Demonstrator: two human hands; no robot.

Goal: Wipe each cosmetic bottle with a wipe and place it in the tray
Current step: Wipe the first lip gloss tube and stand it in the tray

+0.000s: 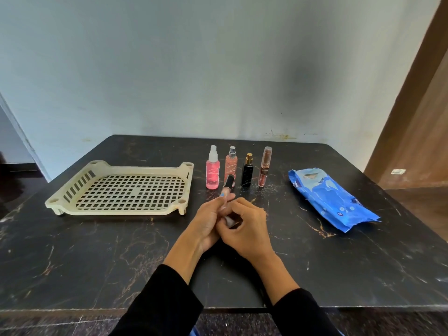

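Note:
My left hand point(208, 220) grips a slim tube with a black cap point(228, 182), tilted away from me over the table's middle. My right hand point(244, 229) curls around a small white wipe point(229, 221) pressed against the tube's lower end. Behind the hands stands a row of bottles: a pink spray bottle point(212, 172), a peach spray bottle point(231, 166), a black bottle with a gold top point(247, 174) and a brown lip-gloss tube point(264, 167). The cream perforated tray point(121, 169) sits at the left with nothing in it.
A blue pack of wipes point(332, 198) lies at the right of the dark marble table point(97, 251). A pale wall rises right behind the table. A brown wooden door stands at the far right.

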